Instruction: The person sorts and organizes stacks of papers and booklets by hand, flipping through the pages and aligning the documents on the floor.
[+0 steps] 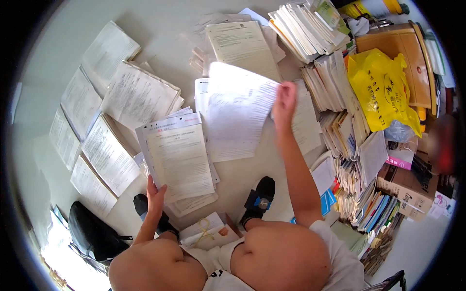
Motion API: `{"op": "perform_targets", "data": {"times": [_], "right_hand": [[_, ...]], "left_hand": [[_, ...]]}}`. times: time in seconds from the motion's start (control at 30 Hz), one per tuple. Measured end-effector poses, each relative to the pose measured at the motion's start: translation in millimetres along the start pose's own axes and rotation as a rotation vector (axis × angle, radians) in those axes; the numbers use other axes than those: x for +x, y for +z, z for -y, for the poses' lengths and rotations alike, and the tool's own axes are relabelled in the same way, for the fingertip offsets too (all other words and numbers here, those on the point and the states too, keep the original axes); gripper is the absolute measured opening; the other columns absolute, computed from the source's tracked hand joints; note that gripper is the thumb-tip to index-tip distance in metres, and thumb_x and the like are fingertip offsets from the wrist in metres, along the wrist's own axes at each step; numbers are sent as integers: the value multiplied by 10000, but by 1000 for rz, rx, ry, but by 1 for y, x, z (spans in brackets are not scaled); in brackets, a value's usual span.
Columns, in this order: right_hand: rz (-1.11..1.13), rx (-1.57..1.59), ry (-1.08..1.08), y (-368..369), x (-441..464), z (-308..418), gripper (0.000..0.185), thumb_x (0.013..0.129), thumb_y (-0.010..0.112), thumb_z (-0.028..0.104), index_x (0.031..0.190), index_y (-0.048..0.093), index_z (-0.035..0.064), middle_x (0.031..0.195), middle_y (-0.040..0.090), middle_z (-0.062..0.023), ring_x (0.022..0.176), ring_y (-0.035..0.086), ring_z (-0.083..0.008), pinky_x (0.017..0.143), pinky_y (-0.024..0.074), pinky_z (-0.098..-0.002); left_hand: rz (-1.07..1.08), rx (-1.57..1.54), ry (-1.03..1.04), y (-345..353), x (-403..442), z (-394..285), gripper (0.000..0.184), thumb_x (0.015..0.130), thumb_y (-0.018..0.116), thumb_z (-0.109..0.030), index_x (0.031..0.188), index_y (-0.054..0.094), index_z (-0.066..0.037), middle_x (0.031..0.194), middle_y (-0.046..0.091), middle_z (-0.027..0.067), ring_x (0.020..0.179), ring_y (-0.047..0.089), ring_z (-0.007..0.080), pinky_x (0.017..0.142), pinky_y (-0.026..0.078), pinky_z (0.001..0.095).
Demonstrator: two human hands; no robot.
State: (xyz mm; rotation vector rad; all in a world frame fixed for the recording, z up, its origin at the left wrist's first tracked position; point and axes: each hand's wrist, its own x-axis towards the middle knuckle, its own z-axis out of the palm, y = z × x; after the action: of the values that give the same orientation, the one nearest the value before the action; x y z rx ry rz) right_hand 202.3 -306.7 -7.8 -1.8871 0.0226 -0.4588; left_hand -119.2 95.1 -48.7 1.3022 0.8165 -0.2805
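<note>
Between the fingers of my left hand is the lower left edge of a pile of printed papers, its top sheet cream with a red mark on the sheet beneath. The thumb lies on top and the other fingers are partly hidden. My right hand, slightly blurred, pinches the upper right corner of a white printed sheet. That sheet is tilted, with its upper edge raised, and partly covers other papers. Behind it lies a thick cream paper stack.
Several printed paper stacks lie at the left. Piles of booklets line the right side, with a yellow plastic bag and a cardboard box beyond. A black bag sits lower left. A small open box stands between my feet.
</note>
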Motion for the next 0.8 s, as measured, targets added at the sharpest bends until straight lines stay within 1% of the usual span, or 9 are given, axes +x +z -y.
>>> {"op": "perform_targets", "data": {"times": [0.03,0.2,0.27,0.3,0.37,0.53,0.6,0.67,0.8], "right_hand": [[-64,-54,-104,-16,-2,26,147,1024,591,162,1057,544,27,1006,531,-67,905,541,-169,847,468,-301],[-294,-78,-56,-99,-12,100,199,1036,592,217,1112,497,60,980,493,-37,909,494,-144,851,440,-301],[-224,-70,-117,-108,-12,131,149,1035,587,205,1073,486,102,793,510,0,711,476,-77,639,403,-215],[-222,-69,-119,-112,-19,150,149,1035,587,205,1073,486,102,793,510,0,711,476,-77,639,403,-215],[106,151,179,-116,-36,182,229,1023,618,244,1102,487,73,905,489,-23,797,519,-111,740,448,-260],[402,232,377,-61,-59,192,119,1040,565,154,1087,475,91,823,553,-12,735,543,-99,667,439,-223],[430,365,625,-19,-70,197,86,1044,543,121,1092,477,94,866,556,-18,764,538,-91,667,435,-226],[458,272,606,19,-88,168,68,1059,515,122,1096,471,85,903,579,-19,772,533,-85,667,438,-236],[476,61,244,74,-143,86,126,1068,503,157,1107,431,61,818,625,-60,723,590,-143,641,471,-302]], "left_hand": [[10,2,8,0,-1,0,743,906,570,61,1560,224,0,1304,605,151,1174,595,206,1013,457,326],[25,57,15,0,2,0,701,937,576,17,1552,240,7,1294,607,147,1160,584,193,991,458,321],[14,47,17,0,6,3,686,948,577,1,1549,247,8,1288,610,146,1155,583,189,984,459,319],[44,56,13,-2,7,4,698,952,578,-5,1562,239,-21,1333,587,154,1188,575,211,1010,452,337],[72,60,7,-6,9,10,710,955,578,-12,1574,231,-51,1379,564,162,1222,566,233,1036,445,356],[-39,14,28,1,10,13,620,962,586,-30,1520,317,10,1253,632,136,1118,591,179,957,467,306],[-13,9,11,4,11,8,597,975,589,-63,1513,338,9,1238,640,131,1106,596,176,938,474,304],[-3,14,-4,-8,15,16,577,988,592,-96,1505,358,8,1223,648,126,1095,601,174,919,481,301],[164,23,83,-17,18,13,606,1063,426,-421,1498,389,-1,1216,655,102,1101,605,189,938,476,324]]}}
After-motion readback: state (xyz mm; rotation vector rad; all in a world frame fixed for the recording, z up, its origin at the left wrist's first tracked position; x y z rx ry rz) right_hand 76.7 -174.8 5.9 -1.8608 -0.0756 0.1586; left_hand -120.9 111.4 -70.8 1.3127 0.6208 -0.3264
